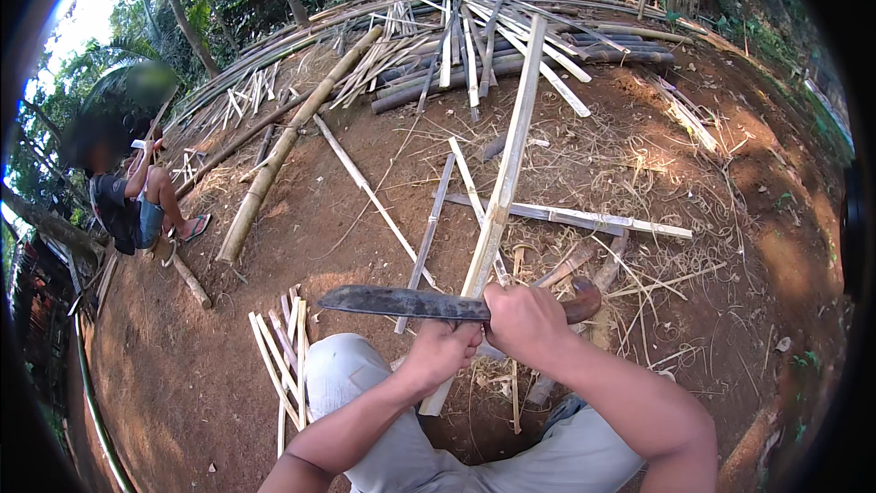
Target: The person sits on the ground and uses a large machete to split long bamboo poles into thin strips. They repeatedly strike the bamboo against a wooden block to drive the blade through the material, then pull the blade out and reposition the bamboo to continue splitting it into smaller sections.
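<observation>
My right hand (531, 321) is closed round the brown curved handle of a machete (401, 302). Its dark, worn blade points left and lies across a long, pale split bamboo strip (511, 146). My left hand (443, 352) grips that strip just below the blade, fingers wrapped together. The strip slants from between my knees up and away to the right. Under and beyond my hands, more bamboo strips (589, 219) cross on the ground, and a wooden piece (568, 263) lies partly hidden beside my right hand.
A small stack of strips (281, 356) lies beside my left knee. Thick bamboo poles (297, 141) and a large heap of split bamboo (456, 46) lie farther off. Curly shavings (693, 192) litter the soil at right. Another person (137, 187) sits at far left.
</observation>
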`<state>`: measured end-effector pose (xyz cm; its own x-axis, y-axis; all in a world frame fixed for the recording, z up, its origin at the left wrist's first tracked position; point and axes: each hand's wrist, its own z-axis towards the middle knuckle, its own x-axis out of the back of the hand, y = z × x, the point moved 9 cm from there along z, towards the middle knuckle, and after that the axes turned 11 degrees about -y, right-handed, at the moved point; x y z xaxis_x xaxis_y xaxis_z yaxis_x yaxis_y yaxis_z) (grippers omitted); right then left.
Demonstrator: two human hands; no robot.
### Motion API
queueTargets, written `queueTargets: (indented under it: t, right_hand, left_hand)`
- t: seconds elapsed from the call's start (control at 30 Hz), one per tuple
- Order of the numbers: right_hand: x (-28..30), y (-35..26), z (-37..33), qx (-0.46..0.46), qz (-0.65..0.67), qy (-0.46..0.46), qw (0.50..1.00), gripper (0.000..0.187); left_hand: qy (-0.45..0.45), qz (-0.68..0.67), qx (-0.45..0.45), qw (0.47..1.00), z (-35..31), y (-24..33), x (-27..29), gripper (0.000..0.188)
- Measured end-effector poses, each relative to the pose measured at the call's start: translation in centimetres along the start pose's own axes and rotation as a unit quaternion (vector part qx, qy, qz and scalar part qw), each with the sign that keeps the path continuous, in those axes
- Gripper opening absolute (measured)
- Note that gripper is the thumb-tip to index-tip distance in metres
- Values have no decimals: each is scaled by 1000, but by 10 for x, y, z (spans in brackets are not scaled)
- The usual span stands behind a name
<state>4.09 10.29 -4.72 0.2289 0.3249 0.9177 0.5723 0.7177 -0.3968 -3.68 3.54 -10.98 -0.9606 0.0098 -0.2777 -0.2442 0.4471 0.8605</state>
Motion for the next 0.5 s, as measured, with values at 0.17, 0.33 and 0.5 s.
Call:
queueTargets:
  t: [0.17,0.33,0.5]
  right_hand:
    - [10,38,16,-78,-29,4,997,12]
    - [20,60,34,-77,-66,45,994,14]
    - [24,76,47,-101,-99,69,988,14]
  left_hand:
    - [58,43,-60,996,4,-13,-8,27]
    - [88,167,-131,973,20,-17,1,29]
    - [84,213,-147,962,21,-12,15,28]
